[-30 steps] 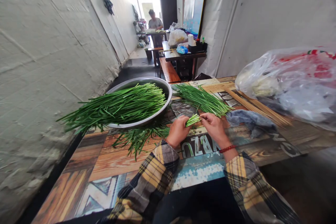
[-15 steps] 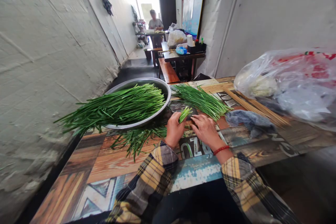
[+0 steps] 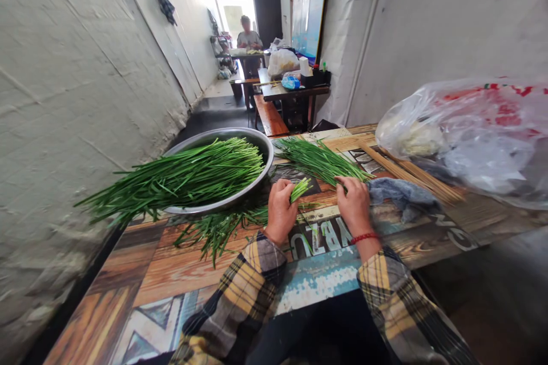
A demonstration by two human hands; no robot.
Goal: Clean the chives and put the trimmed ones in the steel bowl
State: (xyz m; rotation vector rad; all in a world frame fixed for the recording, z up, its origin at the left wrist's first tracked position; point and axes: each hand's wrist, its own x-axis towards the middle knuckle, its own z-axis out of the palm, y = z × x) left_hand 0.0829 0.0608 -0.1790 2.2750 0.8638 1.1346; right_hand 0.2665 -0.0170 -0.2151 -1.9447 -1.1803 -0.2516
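Note:
My left hand (image 3: 282,212) is closed around a small bunch of garlic chives (image 3: 301,188), whose pale cut ends stick out to the right. The leaves of this bunch trail left behind the hand. At the larger pile of garlic chives (image 3: 319,158), my right hand (image 3: 354,201) has its bent fingertips on the stem ends. Thumb and forefinger are close together there, pinching at the stems; how many lie between them is hidden. Loose chive leaves (image 3: 214,231) are scattered on the table left of my left hand.
A metal basin (image 3: 269,168) heaped with garlic chives (image 3: 201,174) stands at the left, leaves overhanging its rim. Right are a grey cloth (image 3: 405,197), wooden chopsticks (image 3: 411,174) and a plastic bag (image 3: 475,137). Farther back, a person (image 3: 249,40) is behind another table.
My right hand has moved right, away from my left hand, onto the stem ends of the pile. My left hand still holds its bunch. The whole view has shifted slightly.

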